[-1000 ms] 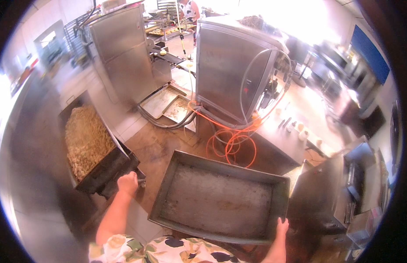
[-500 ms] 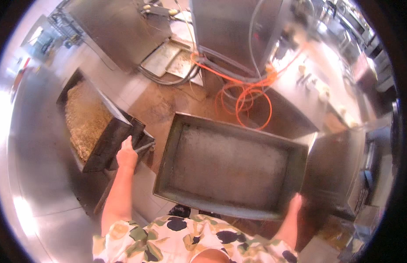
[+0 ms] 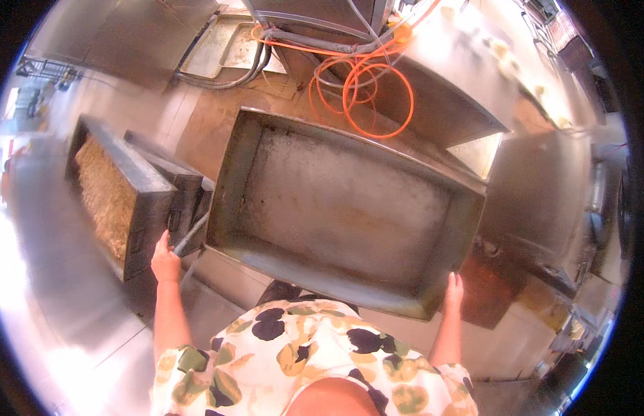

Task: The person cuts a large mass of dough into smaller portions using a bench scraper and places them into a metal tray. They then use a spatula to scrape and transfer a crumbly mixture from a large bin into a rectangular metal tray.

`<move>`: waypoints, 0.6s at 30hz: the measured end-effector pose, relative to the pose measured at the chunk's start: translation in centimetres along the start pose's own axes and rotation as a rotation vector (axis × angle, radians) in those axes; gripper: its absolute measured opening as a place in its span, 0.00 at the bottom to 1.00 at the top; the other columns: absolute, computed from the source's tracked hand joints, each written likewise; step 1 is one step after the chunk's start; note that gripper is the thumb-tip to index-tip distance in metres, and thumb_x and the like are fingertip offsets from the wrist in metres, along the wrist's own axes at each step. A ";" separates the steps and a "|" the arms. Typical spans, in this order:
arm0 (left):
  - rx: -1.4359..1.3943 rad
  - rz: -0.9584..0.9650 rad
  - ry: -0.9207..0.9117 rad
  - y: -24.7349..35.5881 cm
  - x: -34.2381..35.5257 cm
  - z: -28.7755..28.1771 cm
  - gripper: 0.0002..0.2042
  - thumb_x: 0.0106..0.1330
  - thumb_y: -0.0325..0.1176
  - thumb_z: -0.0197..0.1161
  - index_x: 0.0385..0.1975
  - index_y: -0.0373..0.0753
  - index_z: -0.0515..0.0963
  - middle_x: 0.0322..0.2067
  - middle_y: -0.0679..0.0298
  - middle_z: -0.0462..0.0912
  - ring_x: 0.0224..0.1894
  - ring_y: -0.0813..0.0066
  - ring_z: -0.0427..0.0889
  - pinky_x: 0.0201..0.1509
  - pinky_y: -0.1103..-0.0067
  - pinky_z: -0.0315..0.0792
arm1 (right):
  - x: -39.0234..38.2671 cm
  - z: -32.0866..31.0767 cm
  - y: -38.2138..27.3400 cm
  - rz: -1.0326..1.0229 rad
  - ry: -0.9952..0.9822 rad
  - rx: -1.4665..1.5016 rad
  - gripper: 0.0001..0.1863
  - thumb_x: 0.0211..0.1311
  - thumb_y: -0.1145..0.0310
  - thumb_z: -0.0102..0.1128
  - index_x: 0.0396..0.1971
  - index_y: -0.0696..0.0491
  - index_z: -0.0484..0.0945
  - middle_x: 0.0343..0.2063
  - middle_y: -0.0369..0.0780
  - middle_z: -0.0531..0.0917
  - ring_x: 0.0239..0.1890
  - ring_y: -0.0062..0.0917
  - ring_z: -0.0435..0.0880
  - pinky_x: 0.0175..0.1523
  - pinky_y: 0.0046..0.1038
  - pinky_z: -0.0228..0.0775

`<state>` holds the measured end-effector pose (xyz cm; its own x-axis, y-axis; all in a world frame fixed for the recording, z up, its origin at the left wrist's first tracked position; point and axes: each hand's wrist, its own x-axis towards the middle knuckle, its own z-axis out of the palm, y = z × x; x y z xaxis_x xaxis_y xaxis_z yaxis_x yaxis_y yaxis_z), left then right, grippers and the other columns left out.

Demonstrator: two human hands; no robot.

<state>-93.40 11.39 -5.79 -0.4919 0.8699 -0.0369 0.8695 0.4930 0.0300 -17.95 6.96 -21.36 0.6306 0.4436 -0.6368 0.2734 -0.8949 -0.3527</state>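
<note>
Stainless kitchen w/ brown floor [image 3: 211, 132] and orange hose [image 3: 363, 90] coiled past the fingertips; head view: big empty metal tray [image 3: 342, 208] held level betw. both hands, above the floral shirt. Left hand [image 3: 166, 260] fingers curled on near-left corner, beside dark bin [image 3: 127, 194] of tan crumbs; right hand [image 3: 453, 291] fingers pressed flat on near-right rim. Best judged: keep both grips even, tray level, clear of the bin.

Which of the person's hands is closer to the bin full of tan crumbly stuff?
Left. The left hand is right by the crumb-filled bin, at the near-left corner of the empty tray. The right hand is at the tray's near-right corner, far from the bin.
</note>
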 end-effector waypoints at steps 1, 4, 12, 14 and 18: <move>0.010 -0.020 -0.019 -0.8 -1.0 0.1 0.27 0.55 0.18 0.46 0.56 0.49 0.71 0.44 0.63 0.81 0.37 0.65 0.83 0.43 0.71 0.76 | -2.2 0.0 -3.1 0.173 -0.108 0.230 0.35 0.64 0.41 0.46 0.62 0.50 0.63 0.61 0.44 0.69 0.62 0.38 0.67 0.61 0.42 0.61; -0.005 -0.023 -0.120 -2.1 -0.6 0.0 0.26 0.55 0.18 0.46 0.54 0.48 0.73 0.44 0.61 0.81 0.40 0.64 0.82 0.46 0.70 0.74 | -1.0 1.0 -2.7 0.268 -0.109 0.803 0.37 0.62 0.38 0.48 0.64 0.48 0.61 0.63 0.41 0.65 0.62 0.38 0.64 0.62 0.45 0.57; 0.266 0.165 -0.641 2.3 3.7 -4.6 0.17 0.55 0.23 0.52 0.44 0.45 0.79 0.39 0.58 0.80 0.48 0.58 0.78 0.52 0.68 0.71 | -0.9 6.0 -1.8 0.209 -0.330 1.035 0.36 0.62 0.39 0.47 0.59 0.52 0.67 0.58 0.41 0.71 0.59 0.37 0.69 0.60 0.43 0.63; 0.435 0.273 -0.812 0.5 6.0 -3.8 0.11 0.53 0.31 0.58 0.35 0.44 0.82 0.38 0.59 0.80 0.46 0.58 0.79 0.49 0.67 0.74 | 0.2 6.4 -0.6 0.218 -0.305 1.108 0.36 0.61 0.39 0.47 0.58 0.53 0.67 0.56 0.41 0.73 0.57 0.39 0.70 0.59 0.44 0.64; 0.708 0.384 -1.085 1.7 11.1 -2.2 0.14 0.50 0.39 0.58 0.33 0.41 0.84 0.36 0.56 0.84 0.41 0.57 0.83 0.45 0.67 0.77 | -1.3 6.3 -3.7 0.162 -0.293 1.112 0.35 0.61 0.40 0.48 0.58 0.54 0.68 0.56 0.41 0.73 0.57 0.38 0.70 0.60 0.43 0.62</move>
<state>-97.46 21.88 -3.99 -0.2174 0.3349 -0.9168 0.9411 -0.1773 -0.2879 -24.43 9.99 -23.55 0.3681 0.4522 -0.8124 -0.6757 -0.4702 -0.5678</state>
